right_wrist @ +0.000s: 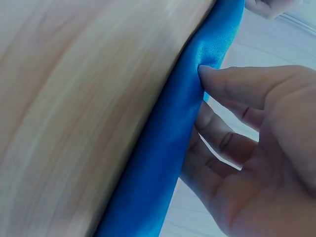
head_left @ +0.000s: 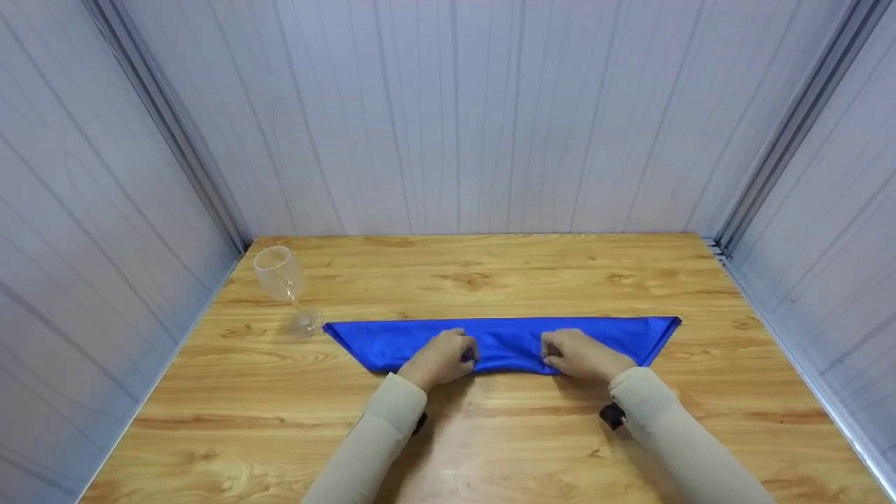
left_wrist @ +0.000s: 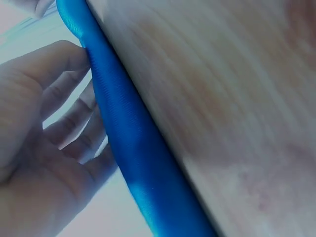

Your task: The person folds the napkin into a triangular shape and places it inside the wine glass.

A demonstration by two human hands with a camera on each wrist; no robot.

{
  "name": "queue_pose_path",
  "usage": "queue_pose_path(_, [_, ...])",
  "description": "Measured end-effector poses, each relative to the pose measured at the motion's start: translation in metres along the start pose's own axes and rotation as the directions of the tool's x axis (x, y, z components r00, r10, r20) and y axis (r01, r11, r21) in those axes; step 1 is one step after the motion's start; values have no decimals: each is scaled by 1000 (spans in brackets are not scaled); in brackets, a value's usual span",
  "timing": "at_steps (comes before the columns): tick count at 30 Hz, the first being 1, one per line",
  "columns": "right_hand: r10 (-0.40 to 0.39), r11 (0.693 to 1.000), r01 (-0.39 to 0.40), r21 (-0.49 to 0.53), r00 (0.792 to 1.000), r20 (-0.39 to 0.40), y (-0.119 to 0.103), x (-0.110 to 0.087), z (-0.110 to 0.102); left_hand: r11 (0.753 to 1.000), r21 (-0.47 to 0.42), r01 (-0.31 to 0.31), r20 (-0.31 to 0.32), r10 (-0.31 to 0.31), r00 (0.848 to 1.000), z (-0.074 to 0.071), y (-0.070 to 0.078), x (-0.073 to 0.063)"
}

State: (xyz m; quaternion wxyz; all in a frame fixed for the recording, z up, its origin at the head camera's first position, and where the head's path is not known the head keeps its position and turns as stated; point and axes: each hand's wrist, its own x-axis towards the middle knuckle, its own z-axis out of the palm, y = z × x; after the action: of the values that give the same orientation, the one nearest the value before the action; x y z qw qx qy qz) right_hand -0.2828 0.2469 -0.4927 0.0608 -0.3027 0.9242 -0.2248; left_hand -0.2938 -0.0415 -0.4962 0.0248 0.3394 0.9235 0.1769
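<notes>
A shiny blue cloth (head_left: 505,337), folded into a long band with slanted ends, lies across the table. My left hand (head_left: 439,357) pinches its near edge left of the middle. Farther right along that edge, my right hand (head_left: 582,354) pinches it too. Between the two hands the fabric ripples a little. In the left wrist view the thumb meets the cloth (left_wrist: 128,133) while the other fingers curl in against it. The right wrist view shows the thumb tip on the cloth (right_wrist: 163,133), with fingertips partly hidden behind the fold.
A clear wine glass (head_left: 280,274) stands upright at the back left, close to the cloth's left tip. The wood-grain table (head_left: 490,448) is bounded by pale panel walls (head_left: 448,119) at the back and both sides.
</notes>
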Motion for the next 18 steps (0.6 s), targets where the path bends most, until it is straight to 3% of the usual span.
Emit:
queue_pose_path(8, [-4,1000,4,-17,1000,7,2,0,-2,987,149,-54,-6,56,998,-4,11,-8])
queue_pose_path(18, [12,1000,-12,3,998,65,-2,-1,-4,989,144,-24,-45,30,999,2,15,-13])
